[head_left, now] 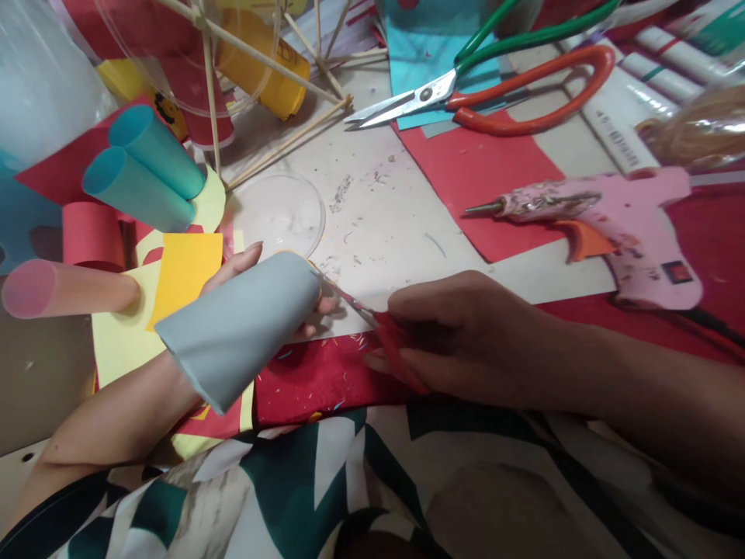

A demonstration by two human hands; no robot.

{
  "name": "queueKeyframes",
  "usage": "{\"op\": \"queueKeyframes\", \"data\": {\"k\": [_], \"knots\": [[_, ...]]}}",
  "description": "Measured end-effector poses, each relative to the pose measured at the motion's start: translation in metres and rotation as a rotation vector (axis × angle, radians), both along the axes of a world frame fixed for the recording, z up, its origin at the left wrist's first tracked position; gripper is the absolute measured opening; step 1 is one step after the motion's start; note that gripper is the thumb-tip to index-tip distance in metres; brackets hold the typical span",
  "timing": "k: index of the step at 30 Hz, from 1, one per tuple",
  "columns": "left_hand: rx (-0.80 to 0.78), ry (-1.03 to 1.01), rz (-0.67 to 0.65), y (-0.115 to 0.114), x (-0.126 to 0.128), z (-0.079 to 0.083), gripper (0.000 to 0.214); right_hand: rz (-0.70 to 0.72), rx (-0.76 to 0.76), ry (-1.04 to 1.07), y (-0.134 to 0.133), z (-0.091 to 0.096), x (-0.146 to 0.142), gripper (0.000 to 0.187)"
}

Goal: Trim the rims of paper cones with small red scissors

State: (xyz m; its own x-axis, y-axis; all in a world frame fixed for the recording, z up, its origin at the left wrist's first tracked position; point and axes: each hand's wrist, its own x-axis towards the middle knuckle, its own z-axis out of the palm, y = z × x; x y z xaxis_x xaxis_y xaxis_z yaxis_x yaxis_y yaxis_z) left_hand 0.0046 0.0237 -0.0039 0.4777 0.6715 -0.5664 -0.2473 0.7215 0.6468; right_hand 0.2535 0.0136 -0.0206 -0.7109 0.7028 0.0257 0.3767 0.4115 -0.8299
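Observation:
A grey-blue paper tube point(238, 326) lies slantwise in my left hand point(233, 266), whose fingers wrap round it from behind and show at its far end. Most of that palm is hidden by the tube. In my right hand point(459, 334) is a small pair of red-handled scissors point(391, 341), with thumb and fingers closed on the handles. The scissor blades reach to the tube's right end, at its rim. Whether they are cutting through the paper cannot be made out.
A pink glue gun point(634, 225) lies at the right on red sheets. Large scissors point(424, 97) with green and red handles rest behind. Teal tubes point(143, 175), a pink tube point(75, 289) and yellow paper point(189, 272) stand left. A stick frame point(291, 147) rises at the back.

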Motion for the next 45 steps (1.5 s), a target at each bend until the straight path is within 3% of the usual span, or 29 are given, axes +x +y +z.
{"op": "queueKeyframes", "data": {"k": [5,12,19,30,38,45], "knots": [[-0.091,-0.093,0.133,-0.008,0.007,0.006,0.044,0.110,-0.020,0.041,0.000,0.002,0.001,0.033],[-0.009,-0.095,0.082,-0.013,0.007,0.007,0.053,0.045,-0.016,-0.055,0.000,0.002,-0.002,0.030],[0.024,-0.050,-0.027,-0.009,0.004,0.006,0.039,0.011,0.008,-0.032,0.000,0.000,0.000,0.038],[-0.026,-0.081,0.035,-0.001,0.006,-0.003,0.028,-0.037,0.045,0.003,-0.001,-0.001,-0.001,0.035],[-0.088,-0.019,0.095,-0.003,0.000,0.012,0.038,-0.051,0.061,-0.048,0.000,-0.001,-0.002,0.035],[-0.135,-0.049,0.095,0.004,0.004,-0.002,0.050,-0.038,0.055,-0.119,0.000,0.000,-0.003,0.034]]}}
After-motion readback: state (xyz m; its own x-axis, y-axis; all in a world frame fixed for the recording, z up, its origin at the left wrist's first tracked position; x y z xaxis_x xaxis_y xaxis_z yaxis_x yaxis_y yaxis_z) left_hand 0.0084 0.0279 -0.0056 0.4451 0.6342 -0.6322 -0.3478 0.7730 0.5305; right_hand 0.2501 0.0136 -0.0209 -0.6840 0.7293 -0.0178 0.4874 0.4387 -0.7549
